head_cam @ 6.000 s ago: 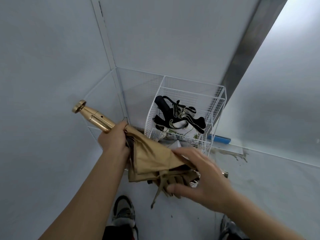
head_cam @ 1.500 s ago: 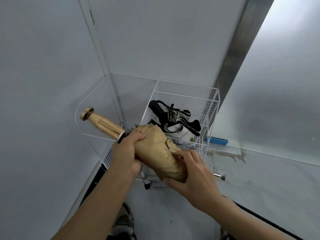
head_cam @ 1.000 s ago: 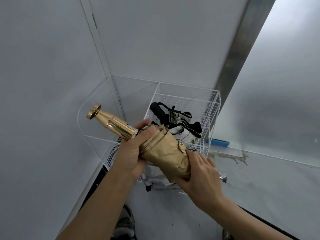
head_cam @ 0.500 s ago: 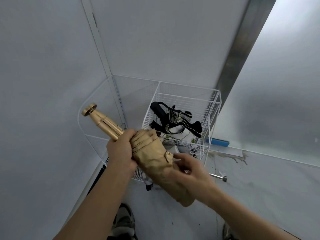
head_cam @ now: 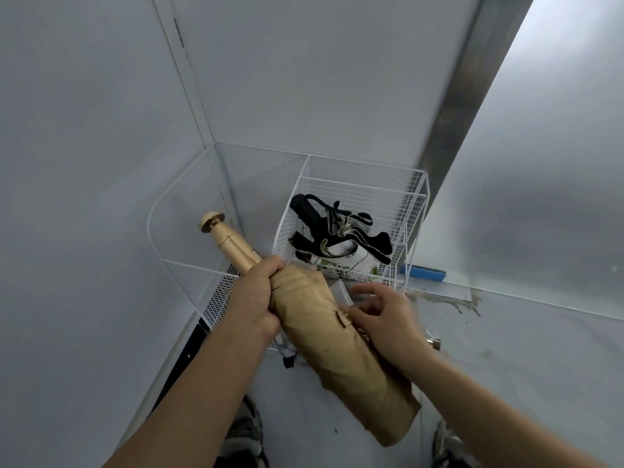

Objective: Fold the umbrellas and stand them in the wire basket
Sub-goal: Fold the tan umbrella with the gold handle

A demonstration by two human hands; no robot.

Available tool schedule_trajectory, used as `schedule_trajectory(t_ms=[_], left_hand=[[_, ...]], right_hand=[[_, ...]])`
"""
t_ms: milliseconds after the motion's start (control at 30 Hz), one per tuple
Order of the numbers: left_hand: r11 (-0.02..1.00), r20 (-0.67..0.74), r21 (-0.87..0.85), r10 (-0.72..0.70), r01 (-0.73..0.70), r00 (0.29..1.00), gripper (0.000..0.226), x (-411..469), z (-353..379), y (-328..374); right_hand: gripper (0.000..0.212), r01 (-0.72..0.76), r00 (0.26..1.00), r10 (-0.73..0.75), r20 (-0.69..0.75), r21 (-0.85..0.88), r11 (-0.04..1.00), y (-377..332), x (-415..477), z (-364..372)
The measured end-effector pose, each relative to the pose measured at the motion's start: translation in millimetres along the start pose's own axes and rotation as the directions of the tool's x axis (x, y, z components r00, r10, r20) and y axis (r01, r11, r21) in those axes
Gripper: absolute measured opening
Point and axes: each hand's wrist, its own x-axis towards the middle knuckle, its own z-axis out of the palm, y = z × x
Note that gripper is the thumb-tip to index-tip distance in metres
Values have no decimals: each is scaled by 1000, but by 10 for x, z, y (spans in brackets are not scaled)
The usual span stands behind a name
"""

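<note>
A gold folding umbrella (head_cam: 341, 352) lies slanted in front of me, canopy rolled tight, its shiny gold handle (head_cam: 229, 244) pointing up and left. My left hand (head_cam: 256, 298) grips it where the handle meets the canopy. My right hand (head_cam: 388, 322) rests against the canopy's right side, thumb and fingers pinching at the small closure strap (head_cam: 344, 319). Behind stands the white wire basket (head_cam: 418, 211), with a folded black-and-white umbrella (head_cam: 334, 231) standing in it, black handle up.
A lower, rounded white wire shelf (head_cam: 189, 265) sits left of the basket in the wall corner. A blue object (head_cam: 423, 273) lies on the floor right of the basket. My shoes (head_cam: 246, 437) show below.
The canopy has gone from loose and bunched to tightly rolled. My right hand slid off the canopy's lower end up to the strap, so the rolled end now shows.
</note>
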Motion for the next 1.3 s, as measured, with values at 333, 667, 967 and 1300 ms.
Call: schedule_trajectory(t_ms=[333, 667, 967, 1300], left_hand=[[996, -201, -88, -5, -13, 980, 18, 164, -73, -30], [983, 200, -79, 180, -167, 963, 15, -184, 58, 140], [976, -207, -3, 210, -216, 955, 66, -96, 94, -237], [958, -122, 58, 287, -282, 950, 39, -112, 128, -110]], right_hand=[[79, 446, 834, -532, 145, -744, 497, 44, -418, 330], [35, 97, 949, 5, 314, -308, 946, -143, -221, 2], [51, 398, 767, -640, 52, -820, 411, 146, -224, 193], [37, -432, 894, 284, 345, 501, 750, -274, -164, -79]])
